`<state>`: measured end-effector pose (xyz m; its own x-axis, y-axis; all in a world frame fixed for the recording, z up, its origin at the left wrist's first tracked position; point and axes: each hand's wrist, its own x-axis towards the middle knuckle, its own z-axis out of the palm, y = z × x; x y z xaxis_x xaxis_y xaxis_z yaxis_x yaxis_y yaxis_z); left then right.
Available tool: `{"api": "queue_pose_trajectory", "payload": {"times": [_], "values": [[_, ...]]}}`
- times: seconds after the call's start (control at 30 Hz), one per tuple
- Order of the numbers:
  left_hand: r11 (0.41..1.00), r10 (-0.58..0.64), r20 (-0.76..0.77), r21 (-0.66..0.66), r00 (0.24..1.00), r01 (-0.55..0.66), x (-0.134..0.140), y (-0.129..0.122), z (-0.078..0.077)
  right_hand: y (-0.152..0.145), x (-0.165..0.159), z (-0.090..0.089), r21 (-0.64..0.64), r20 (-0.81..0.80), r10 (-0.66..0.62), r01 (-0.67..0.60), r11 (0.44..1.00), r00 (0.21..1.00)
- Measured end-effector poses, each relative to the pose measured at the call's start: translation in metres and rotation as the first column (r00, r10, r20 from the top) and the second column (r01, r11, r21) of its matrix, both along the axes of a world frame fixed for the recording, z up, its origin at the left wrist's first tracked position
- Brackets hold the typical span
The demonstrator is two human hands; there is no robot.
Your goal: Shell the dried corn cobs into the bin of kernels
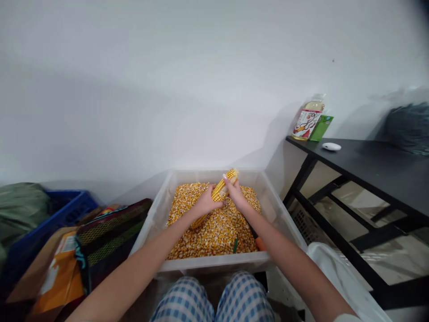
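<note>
Holding a Corn Cob (218, 193)

A blue crate (72, 210) is sitting on the left. The left hand (206, 202) is curling around the cob's lower end. The cob is tilting above loose kernels (214, 237) in a whitish tub (214, 262). The right hand (234, 190) is gripping its upper end. A bottle (307, 123) is standing on a black table (372, 172).

Lettering on a mesh bag (112, 235) — partly legible
Teal capitals (80, 256) on its edge seem to begin "JA" — the rest unclear; print on the bottle label (306, 124) and green pack (322, 127) is unreadable.
</note>
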<state>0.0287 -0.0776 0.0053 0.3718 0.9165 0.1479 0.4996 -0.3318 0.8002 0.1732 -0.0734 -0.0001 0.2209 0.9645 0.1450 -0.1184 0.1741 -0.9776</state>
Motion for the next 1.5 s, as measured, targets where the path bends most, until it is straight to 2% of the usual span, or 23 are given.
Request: {"api": "queue_pose_trajectory", "payload": {"times": [0.1,0.47,0.6,0.7,0.83,0.93,1.03,1.17,1.27,1.37,1.5], "values": [[0.999,-0.024,0.025,-0.028,0.999,0.025,0.001,-0.001,-0.001,0.004,0.004,-0.006,0.023,0.035,-0.071,0.07,0.997,0.997],[0.997,-0.047,0.072,-0.052,0.996,0.051,0.0,0.001,-0.004,-0.001,0.004,-0.001,0.02,0.019,-0.01,0.01,1.0,1.0],[0.995,-0.054,0.056,-0.078,0.997,0.058,-0.002,0.003,-0.002,-0.006,0.003,0.005,-0.063,-0.068,0.013,-0.017,0.998,0.998],[0.997,-0.06,0.015,-0.057,0.998,0.061,-0.002,0.004,-0.003,-0.005,0.003,0.004,-0.159,-0.143,-0.025,0.002,0.987,0.989],[0.995,-0.042,0.004,-0.086,0.999,0.043,-0.003,0.006,-0.008,0.002,0.004,-0.005,-0.139,-0.094,-0.064,0.051,0.989,0.994],[0.985,-0.076,0.075,-0.151,0.994,0.087,-0.005,0.007,-0.008,0.004,0.007,-0.009,-0.102,-0.066,-0.044,0.037,0.994,0.997],[0.97,-0.103,0.173,-0.199,0.98,0.137,-0.008,0.008,-0.006,0.001,0.011,-0.004,-0.099,-0.05,0.031,-0.036,0.994,0.998],[0.993,-0.061,0.123,-0.088,0.991,0.072,-0.008,0.008,-0.002,-0.004,0.013,0.009,-0.075,-0.08,0.141,-0.147,0.986,0.987],[0.997,-0.07,0.037,-0.018,0.997,0.071,-0.005,0.007,-0.004,-0.004,0.012,0.01,-0.117,-0.131,0.047,-0.062,0.991,0.99],[0.993,-0.103,0.031,-0.059,0.994,0.105,-0.005,0.007,-0.008,-0.002,0.013,0.006,-0.145,-0.082,-0.006,-0.006,0.989,0.997],[0.985,-0.118,0.072,-0.119,0.99,0.126,-0.008,0.01,-0.011,-0.002,0.015,0.004,-0.129,-0.054,0.071,-0.078,0.989,0.996]]}}
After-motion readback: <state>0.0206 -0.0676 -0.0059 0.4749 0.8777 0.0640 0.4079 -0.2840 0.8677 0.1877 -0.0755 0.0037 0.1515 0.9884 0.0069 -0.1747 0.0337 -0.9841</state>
